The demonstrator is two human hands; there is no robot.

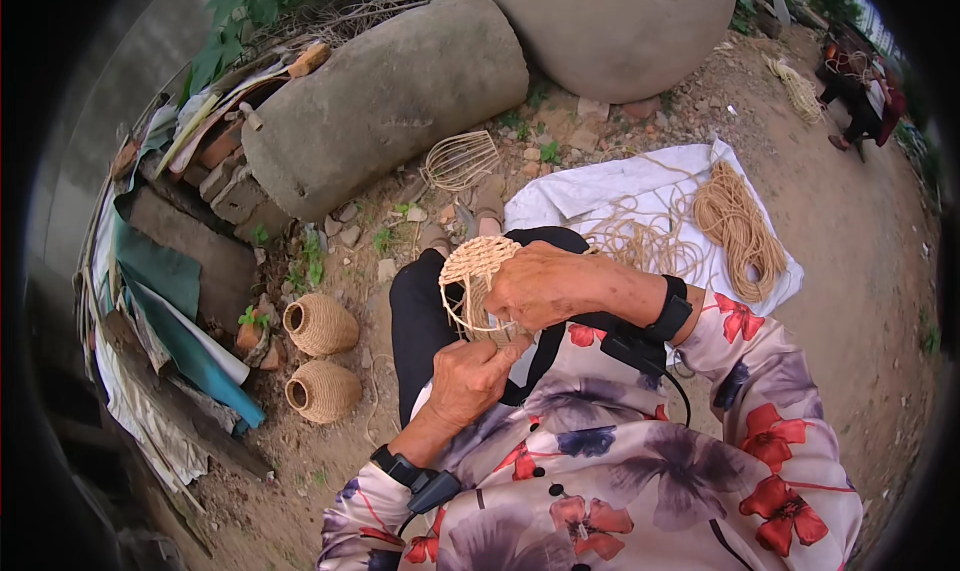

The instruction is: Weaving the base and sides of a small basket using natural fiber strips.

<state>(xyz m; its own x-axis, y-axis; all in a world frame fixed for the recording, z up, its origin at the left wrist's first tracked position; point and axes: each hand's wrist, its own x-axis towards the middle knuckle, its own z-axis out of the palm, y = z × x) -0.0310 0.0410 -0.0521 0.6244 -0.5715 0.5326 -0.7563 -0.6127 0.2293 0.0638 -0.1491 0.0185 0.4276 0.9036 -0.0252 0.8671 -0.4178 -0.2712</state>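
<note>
A half-woven basket (472, 261) with a pale wire or cane frame is held above my lap, its upper part covered in woven cord. My right hand (535, 286) grips its right side, fingers curled against the weave and frame. My left hand (470, 376) is closed on its lower part, thumb and index finger near the bottom of the ring. A loose tangle of natural cord (640, 241) and a thick coiled hank of it (740, 231) lie on a white sheet (560, 191) to my right.
Two finished woven pots (322, 391) lie at left. An empty frame (460, 159) lies ahead, near a concrete cylinder (385, 101) and large rounded slab (610, 21). Rubble and sheeting (175, 271) edge the left. Another person (865, 101) is at upper right beside pale cord (795, 86).
</note>
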